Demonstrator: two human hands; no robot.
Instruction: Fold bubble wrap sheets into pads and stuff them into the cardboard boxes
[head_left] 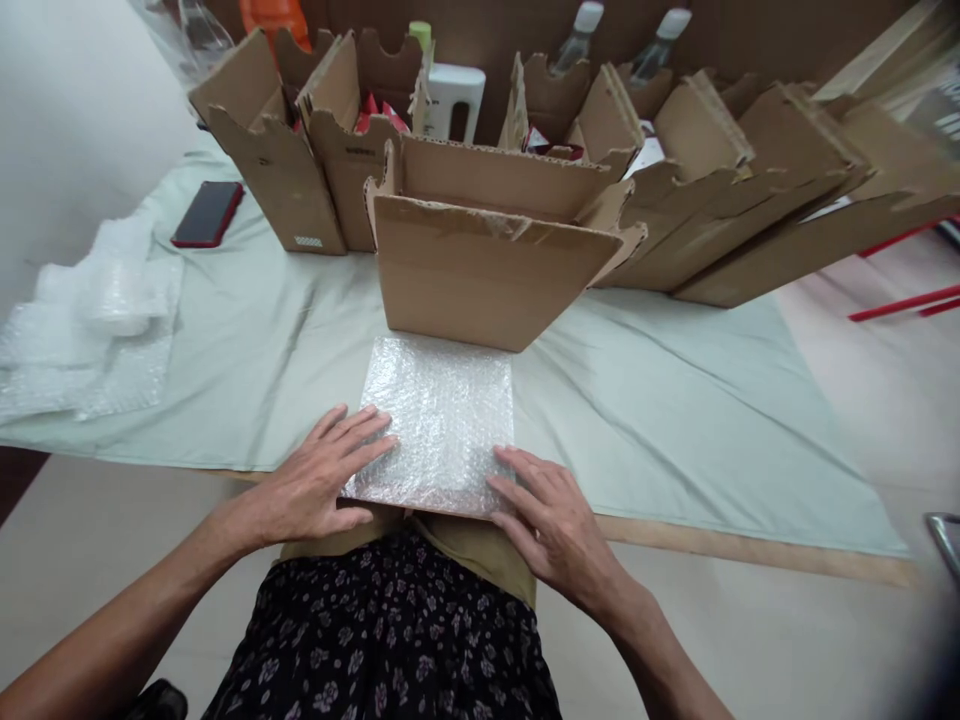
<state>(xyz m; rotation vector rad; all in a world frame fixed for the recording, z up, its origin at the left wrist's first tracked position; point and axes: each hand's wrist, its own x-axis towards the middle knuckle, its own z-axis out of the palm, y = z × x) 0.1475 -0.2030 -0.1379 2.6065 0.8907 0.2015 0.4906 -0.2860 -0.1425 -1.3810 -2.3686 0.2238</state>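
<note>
A sheet of bubble wrap (439,415) lies flat at the table's front edge, right before me. On its left border rest the spread fingers of my left hand (326,475), which grips nothing. My right hand (551,510) touches the lower right border with its fingertips, fingers apart and also holding nothing. Just beyond the sheet stands a cardboard box (480,270) with its top open; what is inside cannot be seen.
Several cut cardboard boxes (277,190) line the back, some with red items inside. Bubble wrap pieces (90,320) lie in a pile at left, near a dark phone (208,214). Clear bottles (577,40) stand behind. A pale green cloth (690,420) covers the table.
</note>
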